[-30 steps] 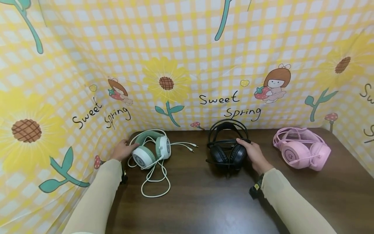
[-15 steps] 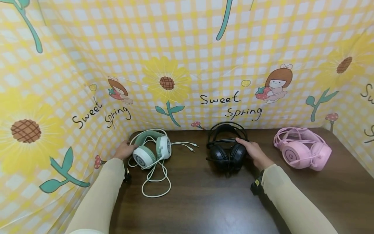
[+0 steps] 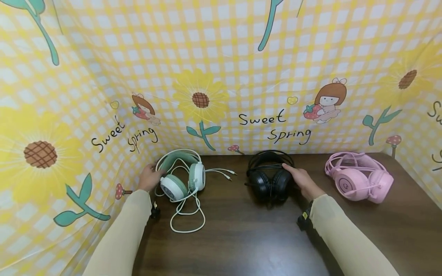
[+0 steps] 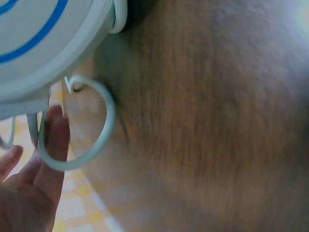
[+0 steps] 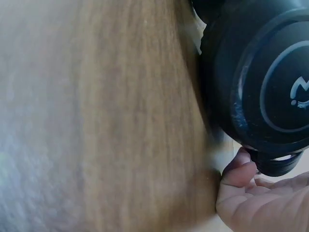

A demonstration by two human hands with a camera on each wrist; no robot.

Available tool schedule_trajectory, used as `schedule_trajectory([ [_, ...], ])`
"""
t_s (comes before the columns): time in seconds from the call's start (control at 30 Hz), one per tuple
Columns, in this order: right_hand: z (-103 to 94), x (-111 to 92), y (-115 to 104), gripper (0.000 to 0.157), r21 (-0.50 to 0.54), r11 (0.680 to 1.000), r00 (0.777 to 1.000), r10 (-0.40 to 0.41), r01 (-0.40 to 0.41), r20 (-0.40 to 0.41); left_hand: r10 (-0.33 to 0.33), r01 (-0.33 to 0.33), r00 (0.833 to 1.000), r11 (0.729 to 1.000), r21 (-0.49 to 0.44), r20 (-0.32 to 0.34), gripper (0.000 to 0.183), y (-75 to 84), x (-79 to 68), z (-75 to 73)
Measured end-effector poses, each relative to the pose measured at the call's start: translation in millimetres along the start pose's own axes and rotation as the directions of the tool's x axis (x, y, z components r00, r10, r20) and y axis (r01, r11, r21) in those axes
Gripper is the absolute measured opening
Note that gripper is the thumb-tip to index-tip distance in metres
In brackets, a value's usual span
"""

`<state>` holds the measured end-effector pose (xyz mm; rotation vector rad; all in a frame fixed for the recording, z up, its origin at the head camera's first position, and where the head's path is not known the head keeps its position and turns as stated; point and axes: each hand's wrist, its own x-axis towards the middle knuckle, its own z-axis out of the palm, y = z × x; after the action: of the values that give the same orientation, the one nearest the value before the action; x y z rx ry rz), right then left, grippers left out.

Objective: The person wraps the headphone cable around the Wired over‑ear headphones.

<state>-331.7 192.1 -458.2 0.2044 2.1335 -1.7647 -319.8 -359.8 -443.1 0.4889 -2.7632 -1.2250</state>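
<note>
My left hand [image 3: 150,178] grips the outer side of the white and green headphones [image 3: 197,177] at the back left of the table. In the left wrist view the thumb and fingers [image 4: 58,133] lie on either side of the band below an ear cup [image 4: 38,53], beside a looped pale cable. My right hand [image 3: 303,181] holds the black headphones [image 3: 281,181] at the back middle, thumb on top of the side. In the right wrist view its fingers curl at the band under the round black ear cup [image 5: 270,92].
Pink headphones [image 3: 352,184] with a wrapped cord lie at the back right. The white cable [image 3: 188,231] loops toward the front, and its two plugs [image 3: 228,173] point right. A yellow checked cloth [image 3: 221,57] hangs behind and to the left of the brown table [image 3: 235,241].
The black headphones' band has tipped back and down under the right hand. The white and green headphones' band has risen slightly in the left hand. The head view has shifted a little.
</note>
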Motion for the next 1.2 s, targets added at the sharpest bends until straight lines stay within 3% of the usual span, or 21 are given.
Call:
schedule_trajectory([
  [0.17,-5.5,-2,4,0.083,0.046,0.998,0.999,-0.030,0.031,-0.029,0.085,-0.091,0.991,0.995,-0.046,-0.107,0.061,12.9,-3.4,6.8],
  [0.3,-10.5,-6,7,0.075,0.058,0.997,0.997,-0.052,0.055,-0.054,0.138,-0.150,0.979,0.986,-0.078,-0.148,0.060,22.5,-6.3,8.7],
  [0.6,-18.7,-18,16,0.085,0.089,0.992,0.995,-0.085,0.089,-0.058,0.182,-0.221,0.964,0.954,-0.203,-0.192,0.056,39.9,-15.0,12.4],
  [0.83,-12.6,-39,24,0.077,0.125,0.985,0.990,-0.107,0.117,-0.088,0.273,-0.324,0.933,0.919,-0.223,-0.234,0.056,59.7,-39.7,14.9],
  [1.03,-13.8,-44,20,0.075,0.138,0.978,0.984,-0.143,0.156,-0.104,0.325,-0.387,0.905,0.897,-0.215,-0.274,0.052,75.5,-53.9,11.9],
  [1.2,-11.9,-52,15,0.074,0.125,0.978,0.982,-0.154,0.168,-0.112,0.364,-0.472,0.857,0.840,-0.268,-0.365,0.045,92.2,-70.3,17.4],
])
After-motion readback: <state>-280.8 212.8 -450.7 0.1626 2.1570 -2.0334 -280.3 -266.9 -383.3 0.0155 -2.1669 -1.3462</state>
